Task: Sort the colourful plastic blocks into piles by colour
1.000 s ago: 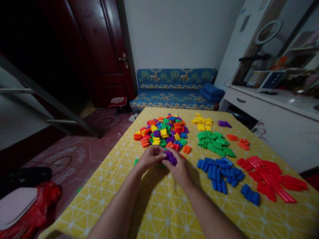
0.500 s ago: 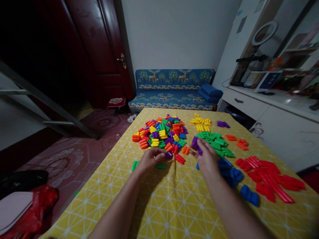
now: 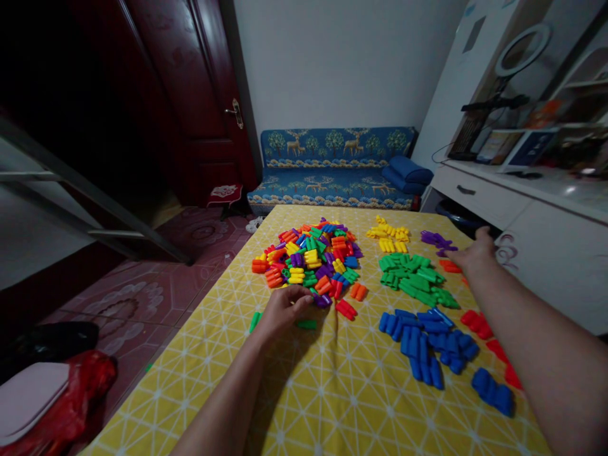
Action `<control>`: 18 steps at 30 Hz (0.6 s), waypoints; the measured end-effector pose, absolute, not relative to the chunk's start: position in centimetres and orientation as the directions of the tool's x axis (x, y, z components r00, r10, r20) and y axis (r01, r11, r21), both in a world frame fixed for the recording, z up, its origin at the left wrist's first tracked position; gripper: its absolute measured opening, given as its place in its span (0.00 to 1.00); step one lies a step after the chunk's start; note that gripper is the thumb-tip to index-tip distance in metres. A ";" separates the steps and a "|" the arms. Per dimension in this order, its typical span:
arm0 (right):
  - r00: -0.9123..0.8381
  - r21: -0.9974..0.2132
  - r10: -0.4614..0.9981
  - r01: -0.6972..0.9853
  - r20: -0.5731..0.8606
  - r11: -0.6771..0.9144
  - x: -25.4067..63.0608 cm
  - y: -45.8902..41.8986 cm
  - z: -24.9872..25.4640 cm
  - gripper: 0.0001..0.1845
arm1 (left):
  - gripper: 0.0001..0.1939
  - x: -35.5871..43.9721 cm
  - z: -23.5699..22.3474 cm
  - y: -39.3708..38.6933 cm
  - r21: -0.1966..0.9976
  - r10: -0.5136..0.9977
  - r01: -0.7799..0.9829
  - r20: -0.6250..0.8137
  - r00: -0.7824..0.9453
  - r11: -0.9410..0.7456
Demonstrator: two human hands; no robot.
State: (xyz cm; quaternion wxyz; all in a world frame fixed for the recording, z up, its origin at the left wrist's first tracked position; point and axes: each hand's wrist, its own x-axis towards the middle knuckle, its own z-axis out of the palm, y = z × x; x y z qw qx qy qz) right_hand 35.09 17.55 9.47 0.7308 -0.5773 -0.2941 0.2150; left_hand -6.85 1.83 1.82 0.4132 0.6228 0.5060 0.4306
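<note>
My left hand (image 3: 285, 308) is half-curled, thumb and fingertips apart, by a purple block (image 3: 322, 300) – can't tell if touching. Right hand (image 3: 475, 253) reaches the purple pieces (image 3: 434, 239); can't tell if its grip has any. All smooth, ribbed, tube-like shapes. Green pieces (image 3: 413, 278) between hands, mixed pile (image 3: 311, 253) beyond left. Right forearm (image 3: 532, 316) hides some red pieces (image 3: 476, 323). Patterned yellow cloth (image 3: 213, 354) on worktop.
</note>
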 end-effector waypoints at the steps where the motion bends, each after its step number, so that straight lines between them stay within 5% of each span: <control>1: 0.732 -0.978 0.672 -0.038 0.112 0.205 34.8 17.4 9.4 0.29 | 0.15 -7.0 1.8 1.9 0.945 0.987 0.286 0.136 0.086 -0.155; 4: 0.720 -0.971 0.692 -0.203 -0.060 0.127 32.8 16.4 8.8 0.27 | 0.13 -7.5 1.7 2.3 0.933 0.976 0.316 0.204 -0.076 -0.170; 9: 0.580 -0.940 0.814 -0.300 -0.046 0.161 25.0 11.5 6.6 0.15 | 0.13 -9.6 1.9 2.9 0.928 0.858 0.347 0.287 -0.427 -0.137; 13: 0.050 -0.972 0.971 -0.020 0.233 0.234 15.6 3.6 5.1 0.14 | 0.18 -11.8 1.4 3.6 0.974 0.794 0.153 0.224 -0.565 -0.166; 15: -0.322 -0.893 0.883 0.180 0.342 0.411 11.2 -0.7 4.6 0.11 | 0.19 -12.6 0.9 3.9 0.983 0.775 0.079 0.181 -0.605 -0.168; 18: -0.714 -0.608 0.618 0.341 0.329 0.717 6.4 -5.0 4.0 0.21 | 0.18 -13.8 0.2 4.2 0.984 0.746 0.063 0.169 -0.645 -0.169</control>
